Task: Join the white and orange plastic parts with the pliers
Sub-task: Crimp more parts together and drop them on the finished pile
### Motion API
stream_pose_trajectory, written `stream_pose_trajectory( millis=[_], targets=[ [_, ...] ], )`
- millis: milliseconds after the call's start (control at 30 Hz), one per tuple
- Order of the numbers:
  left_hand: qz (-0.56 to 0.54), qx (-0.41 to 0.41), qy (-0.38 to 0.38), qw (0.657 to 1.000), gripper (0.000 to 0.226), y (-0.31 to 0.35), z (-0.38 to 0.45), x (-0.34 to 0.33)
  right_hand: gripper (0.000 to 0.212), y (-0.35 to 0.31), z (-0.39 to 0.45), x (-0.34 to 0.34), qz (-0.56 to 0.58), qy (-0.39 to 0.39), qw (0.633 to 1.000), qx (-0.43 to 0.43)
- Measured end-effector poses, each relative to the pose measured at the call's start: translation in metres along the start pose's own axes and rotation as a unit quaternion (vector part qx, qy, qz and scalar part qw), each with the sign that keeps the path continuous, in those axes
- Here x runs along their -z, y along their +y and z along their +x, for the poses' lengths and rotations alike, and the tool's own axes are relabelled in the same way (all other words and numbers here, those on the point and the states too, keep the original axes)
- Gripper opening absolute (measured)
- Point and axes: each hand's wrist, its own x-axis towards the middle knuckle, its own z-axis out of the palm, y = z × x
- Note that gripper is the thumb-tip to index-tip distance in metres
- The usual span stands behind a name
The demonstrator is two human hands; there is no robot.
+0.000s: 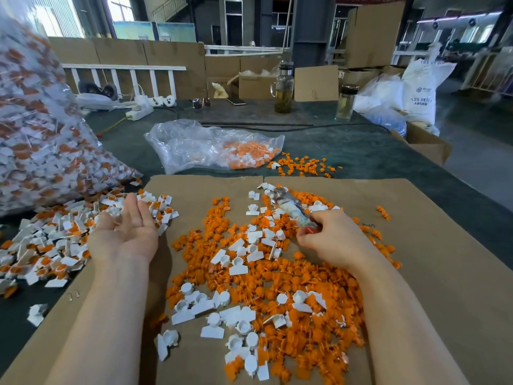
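Observation:
Loose orange parts (266, 284) and white parts (238, 268) lie mixed in a heap on the cardboard sheet (444, 273). My right hand (330, 240) grips the pliers (291, 207) by their handles, the tape-wrapped jaws pointing up and away over the heap. My left hand (127, 229) is palm up with straight fingers, holding nothing, above a pile of joined white-and-orange pieces (55, 240) at the left.
A big clear bag (36, 129) full of joined pieces towers at the left. A smaller clear bag (216, 145) with orange parts lies behind the cardboard. Two drink bottles (284, 90), a phone and cardboard boxes stand at the far table edge.

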Motion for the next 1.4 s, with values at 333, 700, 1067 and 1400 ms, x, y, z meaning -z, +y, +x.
stream_pose_trajectory(
  millis=[333,700,1067,1400],
  targets=[
    [0.509,0.006,-0.140,0.849,0.021,-0.025,-0.017,-0.003,0.013,-0.001,-0.003,0.001,-0.087,-0.078,0.992,0.039],
    [0.876,-0.145,-0.351,0.296,0.026,-0.080,-0.048,0.014,0.020,0.005,0.006,-0.009,-0.124,-0.013,0.992,0.012],
    [0.828,-0.163,-0.324,0.427,0.019,-0.079,-0.050,0.015,0.025,0.002,0.009,-0.018,-0.099,0.043,0.994,-0.006],
    [0.739,-0.060,-0.299,0.601,0.018,-0.072,-0.053,0.010,0.035,-0.007,0.007,-0.015,0.065,0.115,0.991,-0.002]
  ],
)
